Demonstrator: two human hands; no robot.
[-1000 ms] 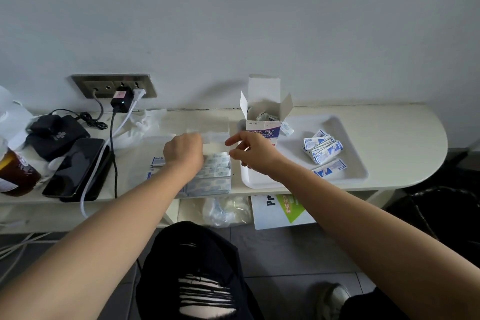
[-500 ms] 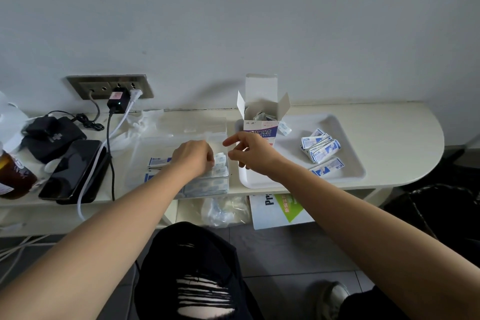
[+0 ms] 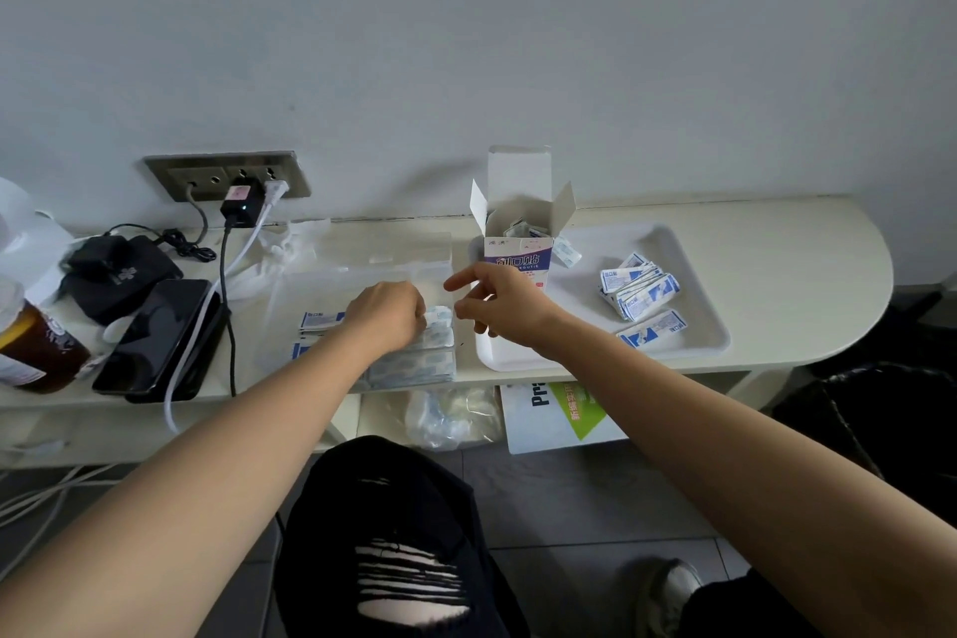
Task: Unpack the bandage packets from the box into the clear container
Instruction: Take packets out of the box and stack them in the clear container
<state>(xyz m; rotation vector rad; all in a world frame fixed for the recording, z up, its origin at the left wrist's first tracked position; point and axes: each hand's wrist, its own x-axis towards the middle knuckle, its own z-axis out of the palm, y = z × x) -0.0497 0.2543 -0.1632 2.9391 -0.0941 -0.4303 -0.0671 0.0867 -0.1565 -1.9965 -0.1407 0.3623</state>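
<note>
Head camera view, single frame. A cream shelf (image 3: 808, 244) runs along a grey wall across the middle of the frame.

The clear container (image 3: 362, 269) stands at centre frame on the shelf. Bandage packets (image 3: 414, 365) lie stacked inside it along its near edge, and more blue-and-white packets show through its wall to the left of the forearm.

The left hand (image 3: 386, 313) is lowered over the container, back of the hand to the camera. Its fingers are curled under and hidden. A packet shows at the knuckles, but whether it is gripped cannot be told.

The right hand (image 3: 499, 306) hangs just right of the container, apart from the left hand. Its forefinger points toward frame left, thumb below it with a narrow gap, the other fingers loosely curled. Nothing is seen in its hold.

The box (image 3: 518, 254) stands upright behind the right hand, at the far left corner of a white tray (image 3: 709, 342). Its flaps are open and packets are visible in its mouth. A loose pile of packets (image 3: 639, 290) lies on the tray at right of centre, with a single packet (image 3: 653, 330) nearer the camera.

At frame left: a wall socket (image 3: 228, 171) with plugs, a black pouch (image 3: 121, 269), a dark phone (image 3: 155, 332) and an amber jar (image 3: 39, 352).
</note>
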